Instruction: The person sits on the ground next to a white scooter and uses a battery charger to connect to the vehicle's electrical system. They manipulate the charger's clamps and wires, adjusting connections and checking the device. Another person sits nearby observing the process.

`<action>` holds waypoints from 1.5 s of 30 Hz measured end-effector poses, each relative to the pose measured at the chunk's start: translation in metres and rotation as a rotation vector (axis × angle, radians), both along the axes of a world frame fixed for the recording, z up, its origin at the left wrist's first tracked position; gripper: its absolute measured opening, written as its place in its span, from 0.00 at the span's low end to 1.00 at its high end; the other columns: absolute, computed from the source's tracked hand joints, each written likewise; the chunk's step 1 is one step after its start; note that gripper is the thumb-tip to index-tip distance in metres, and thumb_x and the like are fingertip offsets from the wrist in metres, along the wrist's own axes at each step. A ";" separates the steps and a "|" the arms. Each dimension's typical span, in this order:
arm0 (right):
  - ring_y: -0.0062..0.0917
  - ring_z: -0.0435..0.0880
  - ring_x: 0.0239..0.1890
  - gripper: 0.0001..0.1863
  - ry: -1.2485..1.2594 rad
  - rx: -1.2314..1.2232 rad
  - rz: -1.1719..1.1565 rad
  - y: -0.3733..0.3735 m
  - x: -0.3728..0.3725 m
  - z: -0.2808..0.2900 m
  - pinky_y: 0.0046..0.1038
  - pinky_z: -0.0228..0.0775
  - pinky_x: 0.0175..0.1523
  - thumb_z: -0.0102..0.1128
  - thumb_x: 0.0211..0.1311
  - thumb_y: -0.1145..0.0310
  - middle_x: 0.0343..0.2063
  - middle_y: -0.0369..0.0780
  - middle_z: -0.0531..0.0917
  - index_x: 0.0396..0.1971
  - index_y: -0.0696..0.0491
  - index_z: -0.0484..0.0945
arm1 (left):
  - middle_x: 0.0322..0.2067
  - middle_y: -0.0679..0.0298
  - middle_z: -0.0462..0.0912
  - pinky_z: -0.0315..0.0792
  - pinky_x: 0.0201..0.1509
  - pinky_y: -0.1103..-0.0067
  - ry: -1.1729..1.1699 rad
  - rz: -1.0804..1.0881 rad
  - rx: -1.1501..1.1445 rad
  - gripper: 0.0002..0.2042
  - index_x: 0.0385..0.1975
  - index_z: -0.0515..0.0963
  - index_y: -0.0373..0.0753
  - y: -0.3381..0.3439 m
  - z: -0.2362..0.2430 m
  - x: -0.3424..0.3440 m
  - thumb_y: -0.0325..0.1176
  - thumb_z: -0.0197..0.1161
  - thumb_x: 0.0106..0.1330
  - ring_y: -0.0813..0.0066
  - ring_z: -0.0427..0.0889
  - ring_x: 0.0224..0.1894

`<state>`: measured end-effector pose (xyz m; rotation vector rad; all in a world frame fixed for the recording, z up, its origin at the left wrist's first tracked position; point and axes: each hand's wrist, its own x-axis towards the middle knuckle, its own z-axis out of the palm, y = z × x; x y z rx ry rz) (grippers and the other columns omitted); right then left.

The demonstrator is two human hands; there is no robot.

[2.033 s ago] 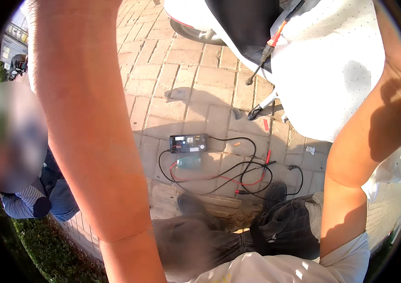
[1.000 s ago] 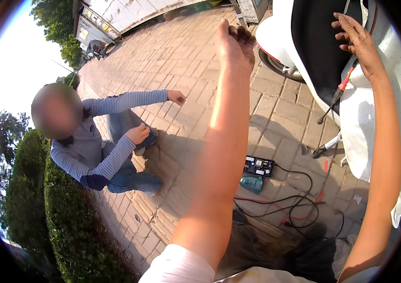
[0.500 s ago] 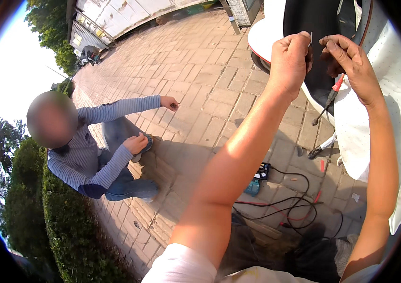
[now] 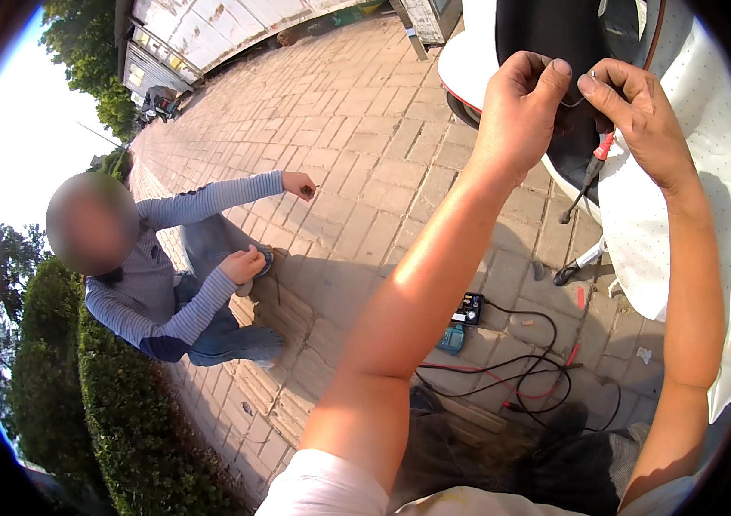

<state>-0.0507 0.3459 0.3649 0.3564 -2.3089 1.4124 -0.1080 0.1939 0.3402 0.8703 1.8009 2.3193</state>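
My left hand (image 4: 522,103), fingers curled and thumb pressed in, pinches a short, thin, wire-like strand (image 4: 573,104). The strand curves across to my right hand (image 4: 641,112), whose thumb and forefinger close on its other end. Both hands are raised in front of the black front part (image 4: 546,39) of a white scooter-like vehicle. Just below my right hand hangs a red-and-black test lead or clip (image 4: 598,155); what holds it up is hidden. A white dotted cover (image 4: 641,236) drapes beside my right forearm.
Black and red cables (image 4: 546,365) lie coiled on the brick paving (image 4: 365,172), by a teal-and-black meter-like device (image 4: 460,322). A metal stand (image 4: 585,261) meets the ground below the vehicle. A person in striped sleeves (image 4: 202,202) crouches left, near a hedge (image 4: 116,396).
My hands have drawn closer together, and the strand now bends between them rather than standing upright from my left fingers. The view has shifted slightly. The crouching person has barely moved.
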 end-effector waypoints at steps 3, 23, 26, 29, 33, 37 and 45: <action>0.10 0.64 0.17 0.19 -0.064 0.067 -0.051 0.000 -0.002 0.000 0.16 0.53 0.18 0.57 0.62 0.54 0.12 0.28 0.65 0.17 0.51 0.69 | 0.23 0.64 0.78 0.68 0.24 0.84 0.079 0.081 -0.126 0.13 0.33 0.75 0.31 -0.006 0.002 0.002 0.38 0.58 0.67 0.82 0.74 0.20; 0.12 0.67 0.19 0.19 -0.106 -0.034 0.072 -0.010 -0.001 -0.008 0.19 0.58 0.23 0.54 0.66 0.57 0.14 0.29 0.68 0.18 0.53 0.71 | 0.21 0.70 0.77 0.65 0.26 0.84 0.331 0.301 -0.171 0.13 0.33 0.81 0.32 -0.008 0.002 0.001 0.38 0.64 0.63 0.85 0.70 0.23; 0.12 0.66 0.19 0.20 -0.153 -0.071 0.146 -0.009 0.000 -0.007 0.19 0.57 0.24 0.53 0.67 0.57 0.14 0.29 0.69 0.17 0.53 0.70 | 0.21 0.71 0.77 0.64 0.26 0.85 0.318 0.239 -0.126 0.13 0.33 0.81 0.32 -0.012 0.003 0.003 0.38 0.64 0.63 0.86 0.69 0.23; 0.12 0.65 0.18 0.20 -0.171 -0.108 0.154 -0.015 0.005 -0.007 0.18 0.55 0.23 0.51 0.67 0.57 0.14 0.29 0.68 0.19 0.53 0.70 | 0.21 0.71 0.77 0.64 0.26 0.85 0.268 0.205 -0.134 0.12 0.33 0.81 0.33 -0.014 0.007 0.006 0.38 0.65 0.62 0.86 0.69 0.23; 0.10 0.63 0.19 0.18 -0.117 -0.130 0.150 -0.018 0.004 -0.014 0.16 0.55 0.23 0.49 0.69 0.58 0.15 0.28 0.68 0.22 0.53 0.71 | 0.21 0.69 0.78 0.65 0.26 0.86 0.242 0.169 -0.107 0.13 0.32 0.81 0.33 -0.012 0.008 0.006 0.38 0.65 0.62 0.87 0.70 0.23; 0.10 0.63 0.19 0.16 -0.132 -0.096 0.219 -0.010 -0.004 -0.019 0.16 0.55 0.23 0.47 0.70 0.59 0.15 0.28 0.68 0.25 0.54 0.72 | 0.21 0.68 0.79 0.66 0.26 0.86 0.217 0.128 -0.026 0.14 0.33 0.80 0.31 -0.009 0.006 0.005 0.39 0.65 0.63 0.86 0.72 0.24; 0.12 0.69 0.24 0.16 -0.060 -0.046 0.106 -0.020 0.010 -0.003 0.18 0.63 0.30 0.46 0.70 0.62 0.20 0.31 0.73 0.32 0.60 0.75 | 0.21 0.66 0.79 0.68 0.26 0.85 0.206 0.151 -0.077 0.13 0.31 0.79 0.29 -0.012 0.015 0.012 0.37 0.63 0.64 0.84 0.73 0.23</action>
